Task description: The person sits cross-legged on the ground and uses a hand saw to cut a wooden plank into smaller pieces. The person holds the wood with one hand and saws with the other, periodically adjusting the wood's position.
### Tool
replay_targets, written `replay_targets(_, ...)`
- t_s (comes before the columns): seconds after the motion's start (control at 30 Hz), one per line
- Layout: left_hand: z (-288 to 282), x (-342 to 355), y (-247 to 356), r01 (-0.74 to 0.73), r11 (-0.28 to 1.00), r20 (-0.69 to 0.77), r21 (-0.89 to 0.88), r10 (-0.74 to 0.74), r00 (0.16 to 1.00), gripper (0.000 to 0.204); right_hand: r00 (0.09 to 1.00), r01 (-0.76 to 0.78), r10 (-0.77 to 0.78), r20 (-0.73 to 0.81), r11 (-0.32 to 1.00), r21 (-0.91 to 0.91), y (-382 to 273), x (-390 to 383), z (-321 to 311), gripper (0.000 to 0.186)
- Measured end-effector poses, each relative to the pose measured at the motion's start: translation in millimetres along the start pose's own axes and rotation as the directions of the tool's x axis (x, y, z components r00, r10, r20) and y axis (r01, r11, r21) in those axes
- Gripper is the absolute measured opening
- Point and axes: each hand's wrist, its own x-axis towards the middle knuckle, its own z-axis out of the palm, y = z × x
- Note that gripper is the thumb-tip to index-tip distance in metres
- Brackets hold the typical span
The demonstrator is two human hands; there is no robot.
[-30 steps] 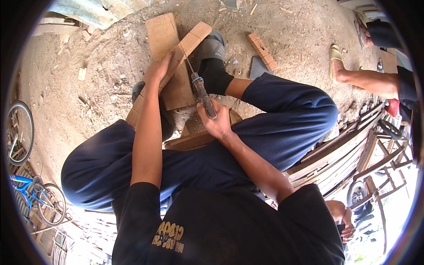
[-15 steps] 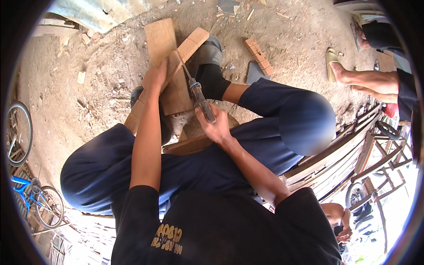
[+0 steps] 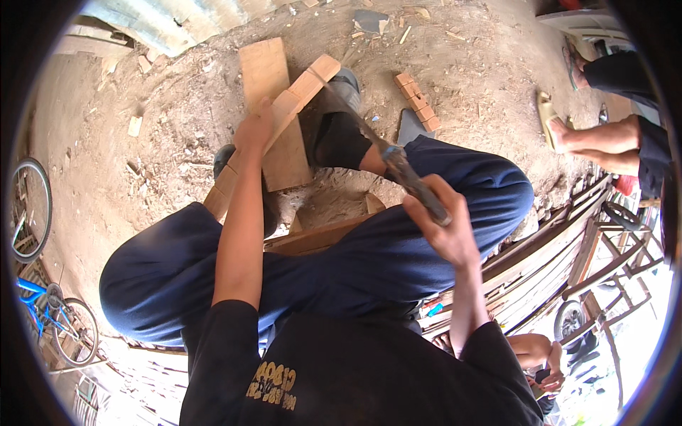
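Note:
My left hand [image 3: 254,131] is closed round a long wooden bar [image 3: 288,106] marked by crosswise lines. The bar slants across a flat board [image 3: 288,167] between my feet, its upper end beside my dark shoe [image 3: 345,89]. In my right hand [image 3: 449,224], over my right thigh, is the dark handle of a handsaw [image 3: 401,170] with a blue band. Its thin blade, smeared by motion, runs up-left to the bar near that end. Whether the blade's teeth touch the wood I cannot tell.
A short notched wooden block [image 3: 417,99] and a dark flat piece [image 3: 413,126] lie on the dirt to the right. Another person's sandalled foot [image 3: 554,128] is farther right. A blue bicycle [image 3: 53,312] stands at left, corrugated metal sheet [image 3: 170,25] at the top left.
My right hand and the handsaw have swung to the right and back, and the blade has shifted from beside my left hand toward the bar's upper end. My left hand stays on the bar.

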Motion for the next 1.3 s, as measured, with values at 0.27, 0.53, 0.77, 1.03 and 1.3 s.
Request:
replay_targets(0.27, -4, -3, 6, -0.020, 0.999, 0.054, 0.026, 0.019, 0.998, 0.097, 0.990, -0.033, 0.069, 0.121, 0.961, -0.273, -27, -50, -62, 0.022)
replay_targets(0.53, 2, 1, 2, -0.022, 0.999, 0.032, 0.041, 0.021, 0.999, 0.099, 0.988, 0.012, 0.039, 0.147, 0.943, -0.332, -34, -71, -70, 0.026)
replay_targets(0.77, 0, 0, 4, -0.020, 0.998, 0.037, 0.057, 0.017, 0.999, 0.099, 0.994, -0.024, 0.060, 0.095, 0.940, -0.341, -37, -73, -72, 0.022)
replay_targets(1.03, -9, -5, 10, -0.027, 0.999, 0.112, 0.043, 0.022, 0.993, 0.101, 0.994, -0.029, 0.064, 0.086, 0.935, -0.354, -38, -71, -74, 0.018)
replay_targets(1.3, 0, 2, 3, -0.039, 0.997, 0.060, 0.067, 0.035, 0.998, 0.098, 0.996, -0.004, 0.035, 0.082, 0.939, -0.343, -35, -69, -74, 0.019)
